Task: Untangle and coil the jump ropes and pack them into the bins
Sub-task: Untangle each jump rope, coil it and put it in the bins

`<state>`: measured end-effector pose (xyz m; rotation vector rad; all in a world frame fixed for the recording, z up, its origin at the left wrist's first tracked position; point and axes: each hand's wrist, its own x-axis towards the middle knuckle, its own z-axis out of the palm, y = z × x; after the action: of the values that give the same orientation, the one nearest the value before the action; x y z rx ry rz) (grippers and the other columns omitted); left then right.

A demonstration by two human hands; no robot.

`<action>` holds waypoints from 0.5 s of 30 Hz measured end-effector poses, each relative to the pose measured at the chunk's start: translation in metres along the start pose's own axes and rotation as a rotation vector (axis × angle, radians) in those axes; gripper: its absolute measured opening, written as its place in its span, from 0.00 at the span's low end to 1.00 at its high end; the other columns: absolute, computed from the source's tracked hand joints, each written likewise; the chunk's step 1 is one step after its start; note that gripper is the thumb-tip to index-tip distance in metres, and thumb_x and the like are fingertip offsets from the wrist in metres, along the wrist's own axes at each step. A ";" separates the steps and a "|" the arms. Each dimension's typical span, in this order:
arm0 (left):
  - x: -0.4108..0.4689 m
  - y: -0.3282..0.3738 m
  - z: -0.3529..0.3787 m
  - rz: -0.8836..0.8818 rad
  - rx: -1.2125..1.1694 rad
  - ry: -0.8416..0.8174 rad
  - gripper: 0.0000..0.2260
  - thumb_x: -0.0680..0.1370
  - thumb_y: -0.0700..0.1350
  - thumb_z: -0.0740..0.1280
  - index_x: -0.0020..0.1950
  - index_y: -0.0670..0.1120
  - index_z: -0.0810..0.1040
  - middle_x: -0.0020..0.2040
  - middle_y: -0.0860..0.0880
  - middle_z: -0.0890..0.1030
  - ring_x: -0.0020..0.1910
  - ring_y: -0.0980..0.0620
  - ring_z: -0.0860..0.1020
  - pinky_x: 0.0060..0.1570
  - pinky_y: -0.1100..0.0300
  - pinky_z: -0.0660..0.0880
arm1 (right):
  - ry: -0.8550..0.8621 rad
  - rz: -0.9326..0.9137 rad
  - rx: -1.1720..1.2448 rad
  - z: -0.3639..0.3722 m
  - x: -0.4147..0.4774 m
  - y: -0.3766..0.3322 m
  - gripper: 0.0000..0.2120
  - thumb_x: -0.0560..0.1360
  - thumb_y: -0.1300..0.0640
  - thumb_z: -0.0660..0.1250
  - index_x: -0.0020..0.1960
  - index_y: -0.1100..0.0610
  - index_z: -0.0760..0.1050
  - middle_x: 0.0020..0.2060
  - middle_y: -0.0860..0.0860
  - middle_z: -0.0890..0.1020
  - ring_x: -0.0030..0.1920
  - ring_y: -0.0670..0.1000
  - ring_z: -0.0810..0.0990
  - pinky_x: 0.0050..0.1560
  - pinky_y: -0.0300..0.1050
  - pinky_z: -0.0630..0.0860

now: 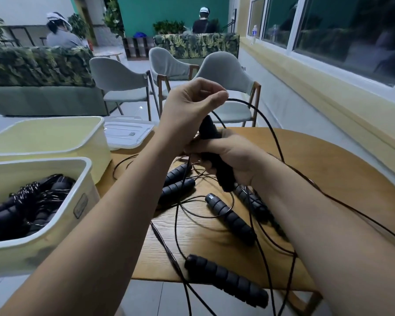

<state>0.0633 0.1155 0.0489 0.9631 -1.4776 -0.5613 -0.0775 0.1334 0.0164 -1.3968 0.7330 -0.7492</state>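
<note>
My right hand (228, 156) grips a pair of black jump-rope handles (217, 163) held upright above the wooden table (329, 179). My left hand (192, 103) is raised above them and pinches the thin black cord (269, 131), which loops out to the right and down past the table edge. Several more black foam-grip handles (230, 217) lie tangled with cords on the table below my hands. The nearest one (226, 277) sits at the front edge. A cream bin (62, 226) at the left holds coiled ropes (27, 204).
A second cream bin (55, 142) stands behind the first, with white lids (128, 133) beside it. Three grey chairs (121, 83) stand past the table. Two people sit at the back by leaf-print sofas. A window wall runs along the right.
</note>
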 end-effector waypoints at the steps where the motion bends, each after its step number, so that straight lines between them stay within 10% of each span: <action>1: -0.001 -0.001 0.000 -0.025 -0.019 -0.007 0.08 0.81 0.46 0.75 0.55 0.42 0.85 0.47 0.45 0.88 0.48 0.54 0.84 0.50 0.57 0.80 | 0.029 -0.019 0.009 -0.002 0.000 -0.004 0.03 0.79 0.65 0.72 0.52 0.65 0.80 0.34 0.55 0.83 0.28 0.48 0.73 0.27 0.39 0.69; 9: -0.045 -0.019 -0.016 -0.281 0.055 -0.120 0.28 0.78 0.68 0.68 0.73 0.55 0.72 0.64 0.52 0.81 0.61 0.54 0.82 0.55 0.51 0.82 | 0.174 -0.092 0.162 -0.033 -0.003 -0.030 0.03 0.81 0.62 0.71 0.49 0.59 0.79 0.34 0.51 0.80 0.29 0.45 0.73 0.28 0.36 0.70; 15: -0.096 -0.006 -0.022 -0.481 0.167 -0.424 0.22 0.75 0.66 0.67 0.61 0.53 0.81 0.54 0.53 0.87 0.55 0.54 0.86 0.57 0.50 0.81 | 0.270 -0.156 0.253 -0.040 -0.011 -0.041 0.02 0.81 0.63 0.71 0.51 0.60 0.78 0.33 0.49 0.81 0.29 0.44 0.72 0.28 0.36 0.69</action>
<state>0.0797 0.1958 -0.0068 1.4097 -1.6876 -1.0527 -0.1175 0.1186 0.0558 -1.1430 0.7137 -1.1294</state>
